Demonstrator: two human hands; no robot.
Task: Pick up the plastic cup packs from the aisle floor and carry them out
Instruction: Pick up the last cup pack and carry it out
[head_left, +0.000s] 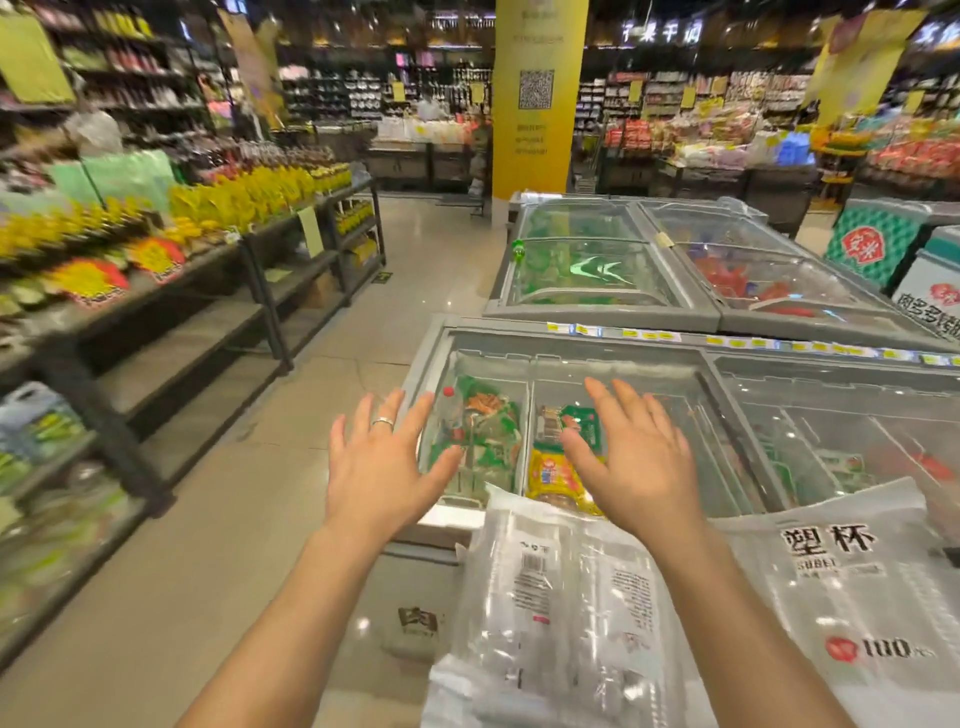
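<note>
Cup packs (561, 597) just below right grip (634, 467) | left grip (379, 467) spread | right grip spread

Two cup packs (556, 597) (857, 597), two hands (384, 467) (639, 467), one ring (383, 422)

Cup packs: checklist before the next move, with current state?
1. Left hand free: ok, open, holds nothing.
2. Right hand free: ok, open.
3. Packs in view: ok, barcode pack and printed pack lie below the hands.
4. Grip on a pack: not ok, neither hand touches one.
5. What supports the packs: cannot tell, hidden.
6. Aisle floor on the left passable: ok, bare tiles.
</note>
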